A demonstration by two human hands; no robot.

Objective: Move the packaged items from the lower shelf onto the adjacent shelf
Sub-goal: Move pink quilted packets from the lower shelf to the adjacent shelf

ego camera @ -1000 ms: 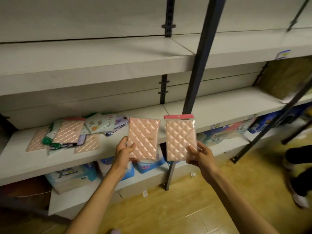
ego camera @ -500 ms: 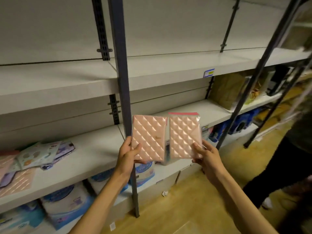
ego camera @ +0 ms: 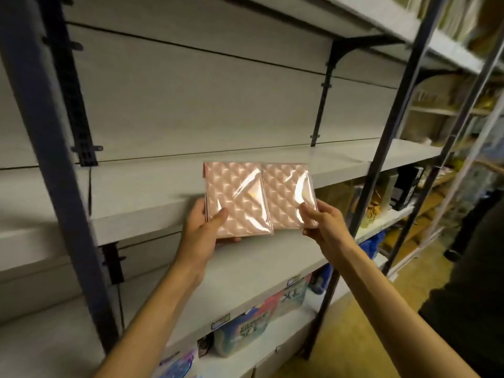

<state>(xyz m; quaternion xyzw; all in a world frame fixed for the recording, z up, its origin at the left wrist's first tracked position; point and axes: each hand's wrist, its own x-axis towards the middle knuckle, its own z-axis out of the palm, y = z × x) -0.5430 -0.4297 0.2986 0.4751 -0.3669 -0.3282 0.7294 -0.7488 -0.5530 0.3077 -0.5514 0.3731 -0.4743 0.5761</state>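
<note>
Head view: left hand (ego camera: 203, 233) grips one pink quilted packet in clear plastic wrap (ego camera: 234, 200), thumb across its front; right hand (ego camera: 323, 223) pinches a second identical pink quilted packet (ego camera: 287, 196) by its lower corner. Both are held side by side, long axes upright, overlapping the front lip of the grey shelf board (ego camera: 141, 192), which lies directly ahead; neither hand is clearly nearer.

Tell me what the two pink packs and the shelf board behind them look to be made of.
Left pink pack and right pink pack: quilted, pearly pink covers, perhaps faux leather, in clear glossy plastic sleeves; glare streaks and wrinkles show it. Shelf board: matte pale grey, flat and even, probably painted metal or laminate; cannot tell which.
</note>
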